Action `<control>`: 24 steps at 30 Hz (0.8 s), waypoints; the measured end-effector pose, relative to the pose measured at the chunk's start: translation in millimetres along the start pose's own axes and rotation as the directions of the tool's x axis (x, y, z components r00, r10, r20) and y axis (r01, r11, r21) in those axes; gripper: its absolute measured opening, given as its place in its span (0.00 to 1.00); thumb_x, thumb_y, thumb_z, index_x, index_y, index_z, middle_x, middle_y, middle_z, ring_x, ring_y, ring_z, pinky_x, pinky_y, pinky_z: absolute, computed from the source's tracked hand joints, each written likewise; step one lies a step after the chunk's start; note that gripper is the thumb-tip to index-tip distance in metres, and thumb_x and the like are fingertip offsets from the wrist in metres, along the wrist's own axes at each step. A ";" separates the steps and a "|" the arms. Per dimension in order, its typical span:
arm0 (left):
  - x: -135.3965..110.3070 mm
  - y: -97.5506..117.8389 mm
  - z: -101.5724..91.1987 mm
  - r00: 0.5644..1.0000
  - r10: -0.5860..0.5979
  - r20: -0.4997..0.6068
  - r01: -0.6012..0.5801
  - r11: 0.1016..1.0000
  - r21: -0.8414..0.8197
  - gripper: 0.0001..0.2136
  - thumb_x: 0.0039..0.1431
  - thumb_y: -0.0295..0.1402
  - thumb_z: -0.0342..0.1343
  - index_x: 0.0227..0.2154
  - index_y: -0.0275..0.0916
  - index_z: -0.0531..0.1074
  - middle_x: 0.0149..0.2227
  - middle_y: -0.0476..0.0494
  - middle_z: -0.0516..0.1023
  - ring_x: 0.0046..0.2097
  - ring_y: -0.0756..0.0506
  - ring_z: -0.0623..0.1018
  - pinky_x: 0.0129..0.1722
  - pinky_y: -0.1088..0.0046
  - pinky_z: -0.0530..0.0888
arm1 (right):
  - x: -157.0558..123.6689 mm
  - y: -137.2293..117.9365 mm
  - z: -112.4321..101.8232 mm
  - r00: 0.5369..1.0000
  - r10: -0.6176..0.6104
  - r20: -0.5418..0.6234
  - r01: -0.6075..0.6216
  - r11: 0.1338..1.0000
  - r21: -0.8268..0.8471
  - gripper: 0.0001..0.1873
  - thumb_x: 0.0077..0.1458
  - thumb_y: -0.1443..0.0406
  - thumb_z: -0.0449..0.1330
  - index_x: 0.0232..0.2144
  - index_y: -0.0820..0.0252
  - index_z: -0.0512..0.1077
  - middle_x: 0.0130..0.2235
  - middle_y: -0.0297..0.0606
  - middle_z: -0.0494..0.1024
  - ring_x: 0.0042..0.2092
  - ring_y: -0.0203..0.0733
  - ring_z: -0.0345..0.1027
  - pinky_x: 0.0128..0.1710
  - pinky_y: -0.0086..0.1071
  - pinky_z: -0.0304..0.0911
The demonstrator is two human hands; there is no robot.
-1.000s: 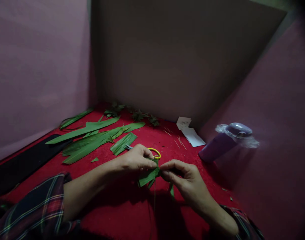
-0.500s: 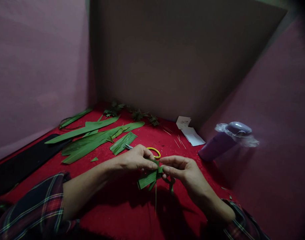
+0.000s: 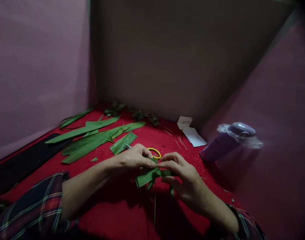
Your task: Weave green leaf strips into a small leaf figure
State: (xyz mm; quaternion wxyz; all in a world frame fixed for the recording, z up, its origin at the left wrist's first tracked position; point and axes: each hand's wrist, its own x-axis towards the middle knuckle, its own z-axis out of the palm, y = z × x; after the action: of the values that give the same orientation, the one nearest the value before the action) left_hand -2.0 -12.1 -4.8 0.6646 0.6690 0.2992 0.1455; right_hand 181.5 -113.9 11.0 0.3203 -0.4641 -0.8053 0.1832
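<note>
My left hand point(image 3: 134, 159) and my right hand point(image 3: 181, 176) meet over the red cloth point(image 3: 112, 206) and both pinch a small folded piece of green leaf strips point(image 3: 150, 176). Its loose ends stick out to the left and below, and a thin rib hangs down from it. Just behind my fingers lies a pair of scissors with yellow handles point(image 3: 154, 151), partly hidden by my left hand.
Long green leaves point(image 3: 92, 138) lie at the back left, with small leafy sprigs point(image 3: 140, 115) by the back wall. White paper slips point(image 3: 191, 133) and thin sticks lie at the back right. A purple bottle point(image 3: 224, 141) leans at the right. A black strip point(image 3: 25, 161) runs along the left.
My right hand has shifted slightly left and up, with its fingers now over the leaf piece. The leaf piece has turned a little between both hands. My left hand has barely moved.
</note>
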 end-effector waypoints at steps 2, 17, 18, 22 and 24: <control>-0.1 0.0 0.3 1.000 0.006 0.005 -0.005 1.000 -0.003 0.12 0.43 0.38 0.60 0.19 0.33 0.69 0.15 0.52 0.65 0.18 0.55 0.62 0.20 0.77 0.57 | -1.1 2.4 -2.4 0.997 -0.066 0.031 0.070 0.986 -0.153 0.12 0.55 0.72 0.54 0.41 0.56 0.70 0.43 0.40 0.69 0.39 0.38 0.67 0.36 0.31 0.63; -0.6 -1.9 5.6 1.000 -0.010 0.020 0.010 1.000 -0.006 0.10 0.42 0.35 0.60 0.23 0.32 0.71 0.15 0.53 0.64 0.18 0.55 0.62 0.19 0.77 0.57 | 4.5 4.3 -1.1 0.989 -0.085 0.122 0.123 0.929 -0.349 0.07 0.56 0.72 0.53 0.32 0.58 0.70 0.33 0.37 0.72 0.32 0.37 0.65 0.30 0.29 0.57; -0.6 -2.3 5.7 1.000 -0.005 0.016 0.005 1.000 -0.003 0.10 0.42 0.35 0.60 0.23 0.32 0.71 0.15 0.53 0.65 0.18 0.55 0.62 0.19 0.77 0.57 | 5.1 3.1 -0.6 0.990 -0.076 0.119 0.114 0.930 -0.351 0.07 0.56 0.72 0.54 0.32 0.58 0.70 0.32 0.37 0.72 0.32 0.37 0.65 0.30 0.29 0.57; -1.6 -2.3 7.0 1.000 -0.009 0.030 0.010 1.000 -0.026 0.09 0.42 0.35 0.61 0.22 0.32 0.71 0.14 0.53 0.64 0.18 0.55 0.62 0.19 0.78 0.57 | 5.4 0.2 2.7 0.995 -0.031 0.094 0.062 0.937 -0.345 0.06 0.55 0.73 0.54 0.30 0.59 0.69 0.31 0.37 0.72 0.30 0.37 0.64 0.29 0.29 0.56; -2.5 -1.5 8.0 0.999 -0.017 0.047 0.019 0.999 -0.049 0.09 0.41 0.34 0.61 0.21 0.32 0.70 0.14 0.53 0.65 0.18 0.55 0.62 0.19 0.78 0.57 | 4.8 -0.4 5.1 0.996 -0.002 0.086 0.031 0.943 -0.332 0.06 0.54 0.73 0.55 0.30 0.59 0.68 0.30 0.37 0.71 0.30 0.37 0.63 0.29 0.29 0.55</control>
State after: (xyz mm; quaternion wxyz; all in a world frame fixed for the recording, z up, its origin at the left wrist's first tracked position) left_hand 0.4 -20.1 -6.4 0.6891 0.6528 0.2859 0.1315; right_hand 175.9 -109.9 9.2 0.2044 -0.4965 -0.8414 0.0613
